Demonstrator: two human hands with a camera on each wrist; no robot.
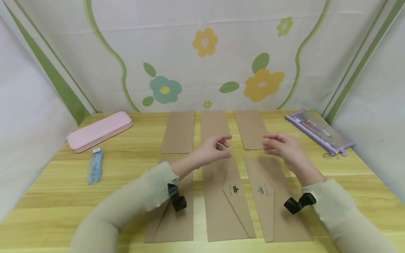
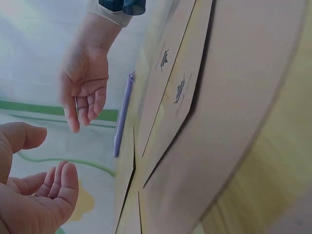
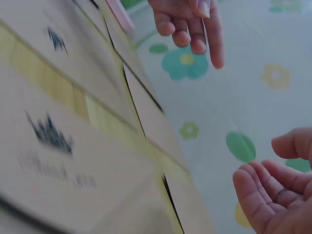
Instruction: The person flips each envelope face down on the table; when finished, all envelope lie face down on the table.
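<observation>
My left hand [image 1: 210,151] hovers over the middle of the table with loosely bent fingers and nothing in them. Apart from it, to the right, my right hand [image 1: 286,151] is also raised and holds nothing. Beneath them lie three brown paper envelopes in a front row: a left one [image 1: 180,225] partly hidden by my left arm, a middle one [image 1: 218,211] and a right one [image 1: 291,214]. The middle and right flaps carry a printed crown [image 3: 51,134]. Behind are three plain brown paper pieces, left [image 1: 178,131], middle [image 1: 214,123] and right [image 1: 251,130].
At the back left sits a pink case [image 1: 100,130], with a small blue packet [image 1: 95,167] in front of it. A purple-edged clear zip pouch [image 1: 322,131] with pens lies back right. A flowered curtain [image 1: 209,70] borders the wooden table [image 1: 57,196].
</observation>
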